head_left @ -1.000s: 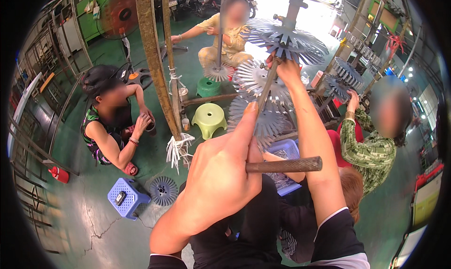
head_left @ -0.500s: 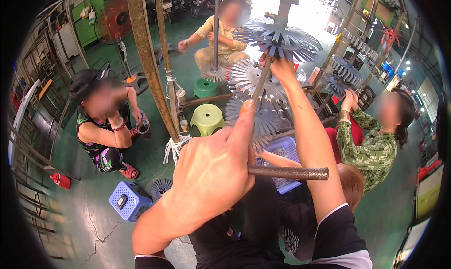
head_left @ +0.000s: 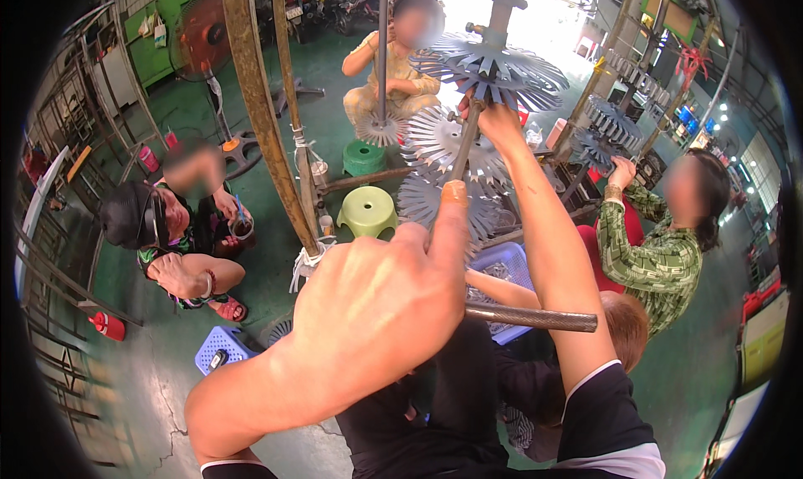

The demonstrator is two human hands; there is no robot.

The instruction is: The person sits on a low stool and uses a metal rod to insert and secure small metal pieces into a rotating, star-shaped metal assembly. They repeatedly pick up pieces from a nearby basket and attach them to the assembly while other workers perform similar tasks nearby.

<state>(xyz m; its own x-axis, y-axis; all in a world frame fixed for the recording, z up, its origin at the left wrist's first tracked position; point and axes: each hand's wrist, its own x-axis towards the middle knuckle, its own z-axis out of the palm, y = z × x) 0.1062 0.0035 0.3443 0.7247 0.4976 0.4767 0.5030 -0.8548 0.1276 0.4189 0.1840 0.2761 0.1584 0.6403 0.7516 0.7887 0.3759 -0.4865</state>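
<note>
My left hand [head_left: 376, 299] fills the middle of the view, closed around a dark ribbed metal bar [head_left: 535, 317] that sticks out to the right. My right hand [head_left: 493, 115] reaches up and away, gripping a thin metal rod [head_left: 465, 148] just under a stack of grey toothed metal discs [head_left: 493, 65] on a vertical shaft. More toothed discs [head_left: 435, 144] hang lower on the same rack. Below my arms a person with reddish hair [head_left: 623, 332] crouches, partly hidden.
A rusty slanted pole [head_left: 263, 119] stands at the left of centre. Green stools [head_left: 366, 210] and a blue stool [head_left: 219, 345] sit on the green floor. People sit at the left, back and right. A blue crate [head_left: 506, 270] lies under my arms. A fan [head_left: 201, 40] stands behind.
My view has shifted slightly, so the seated person at left appears lower and further left. My left hand keeps its hold on the bar; my right hand stays on the rod.
</note>
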